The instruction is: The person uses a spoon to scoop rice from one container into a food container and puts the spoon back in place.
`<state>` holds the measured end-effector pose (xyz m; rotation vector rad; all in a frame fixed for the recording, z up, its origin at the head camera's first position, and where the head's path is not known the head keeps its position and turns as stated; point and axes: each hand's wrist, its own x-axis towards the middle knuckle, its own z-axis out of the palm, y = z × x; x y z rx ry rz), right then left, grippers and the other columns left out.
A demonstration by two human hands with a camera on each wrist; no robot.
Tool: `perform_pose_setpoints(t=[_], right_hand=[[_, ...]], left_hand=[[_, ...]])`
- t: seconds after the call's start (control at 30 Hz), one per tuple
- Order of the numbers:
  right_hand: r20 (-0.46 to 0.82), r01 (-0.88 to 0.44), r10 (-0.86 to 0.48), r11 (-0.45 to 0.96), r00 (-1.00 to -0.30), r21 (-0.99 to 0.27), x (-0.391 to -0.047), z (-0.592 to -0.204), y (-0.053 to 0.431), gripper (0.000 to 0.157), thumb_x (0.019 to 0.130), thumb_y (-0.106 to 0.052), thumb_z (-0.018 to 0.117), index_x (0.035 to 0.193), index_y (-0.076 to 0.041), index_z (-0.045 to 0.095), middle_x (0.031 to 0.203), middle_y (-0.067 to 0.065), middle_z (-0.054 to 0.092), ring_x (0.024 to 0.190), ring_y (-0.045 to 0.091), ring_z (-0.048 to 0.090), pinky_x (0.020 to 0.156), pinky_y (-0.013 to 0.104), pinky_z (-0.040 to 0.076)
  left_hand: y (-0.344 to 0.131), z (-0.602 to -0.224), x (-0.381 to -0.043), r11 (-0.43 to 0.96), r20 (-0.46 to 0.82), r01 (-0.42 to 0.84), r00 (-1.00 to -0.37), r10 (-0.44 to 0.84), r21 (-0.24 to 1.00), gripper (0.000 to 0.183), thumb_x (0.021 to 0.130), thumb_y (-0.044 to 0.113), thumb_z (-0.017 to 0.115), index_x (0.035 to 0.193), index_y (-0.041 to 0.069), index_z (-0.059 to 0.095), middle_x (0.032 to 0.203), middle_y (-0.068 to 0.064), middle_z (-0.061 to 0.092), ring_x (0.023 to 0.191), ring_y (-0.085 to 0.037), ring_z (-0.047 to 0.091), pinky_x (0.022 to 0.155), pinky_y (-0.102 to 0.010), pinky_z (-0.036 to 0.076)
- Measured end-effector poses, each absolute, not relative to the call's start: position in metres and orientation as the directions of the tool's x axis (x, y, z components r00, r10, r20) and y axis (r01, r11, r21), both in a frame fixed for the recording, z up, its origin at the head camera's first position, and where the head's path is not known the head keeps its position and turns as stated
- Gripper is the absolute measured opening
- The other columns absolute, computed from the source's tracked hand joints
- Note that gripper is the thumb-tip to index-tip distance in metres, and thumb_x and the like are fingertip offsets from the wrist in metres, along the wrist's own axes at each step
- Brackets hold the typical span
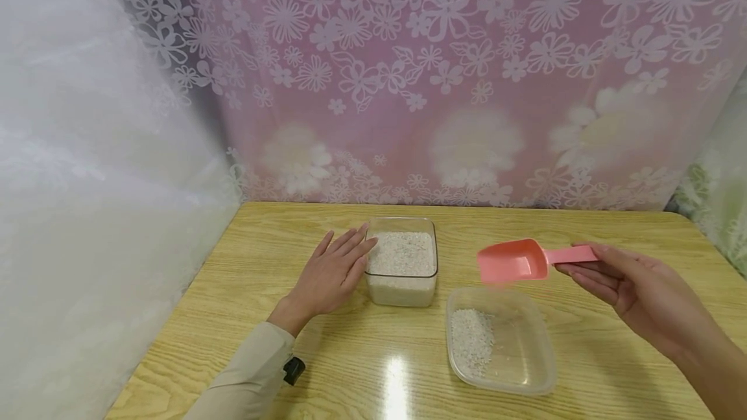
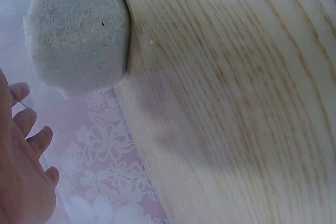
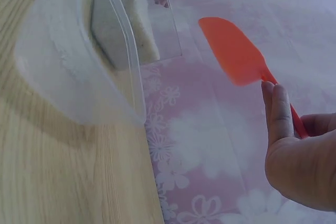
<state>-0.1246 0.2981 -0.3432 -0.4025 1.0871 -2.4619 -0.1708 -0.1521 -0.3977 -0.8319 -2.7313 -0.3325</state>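
My right hand [image 1: 653,297] holds a pink scoop [image 1: 513,260] by its handle, above the table. The scoop's bowl looks empty in the head view and hangs over the far rim of a translucent plastic tub [image 1: 533,349]. Some white rice [image 1: 471,339] lies along the left side of that tub. My left hand [image 1: 335,271] rests with straight fingers at the left rim of a clear square container [image 1: 403,293]. Rice [image 1: 405,253] fills much of this container. In the right wrist view the scoop [image 3: 233,51] is seen from below, thumb and fingers gripping its handle.
Both containers stand on a light wooden table [image 1: 245,316]. A pink flowered curtain [image 1: 397,83] hangs behind the far edge, and a whitish sheet [image 1: 105,180] covers the left side. Something small and black [image 1: 294,370] sits at the left sleeve.
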Motion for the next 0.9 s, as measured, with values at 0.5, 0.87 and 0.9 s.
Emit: perform_pose_setpoints(t=[0.5, 0.87, 0.9], right_hand=[[0.012, 0.323, -0.481, -0.606, -0.876, -0.727, -0.162, -0.332, 0.246, 0.030, 0.104, -0.005, 0.039, 0.117, 0.007, 0.062, 0.117, 0.026, 0.062, 0.111, 0.034, 0.059, 0.094, 0.036, 0.045], [-0.017, 0.257, -0.434, -0.501, -0.901, -0.826, -0.176, -0.332, 0.210, 0.022, 0.100, -0.008, 0.050, 0.112, 0.004, 0.064, 0.110, 0.022, 0.066, 0.104, 0.030, 0.064, 0.091, 0.035, 0.047], [-0.020, 0.247, -0.428, -0.483, -0.904, -0.840, -0.177, -0.332, 0.208, 0.021, 0.100, -0.009, 0.051, 0.112, 0.003, 0.064, 0.110, 0.022, 0.066, 0.103, 0.029, 0.064, 0.091, 0.035, 0.047]], left_hand=[[-0.152, -0.397, -0.171, 0.807, 0.315, 0.573, -0.800, 0.511, 0.143, 0.046, 0.106, 0.037, 0.026, 0.147, 0.022, 0.042, 0.155, 0.000, 0.027, 0.140, -0.018, 0.025, 0.115, -0.046, 0.010], [-0.154, -0.396, -0.172, 0.807, 0.310, 0.578, -0.795, 0.521, 0.126, 0.047, 0.106, 0.038, 0.025, 0.147, 0.022, 0.041, 0.154, -0.001, 0.028, 0.140, -0.019, 0.026, 0.114, -0.047, 0.012], [-0.154, -0.396, -0.172, 0.807, 0.310, 0.578, -0.795, 0.522, 0.124, 0.047, 0.106, 0.038, 0.024, 0.147, 0.022, 0.042, 0.154, -0.001, 0.028, 0.140, -0.019, 0.026, 0.114, -0.048, 0.012]])
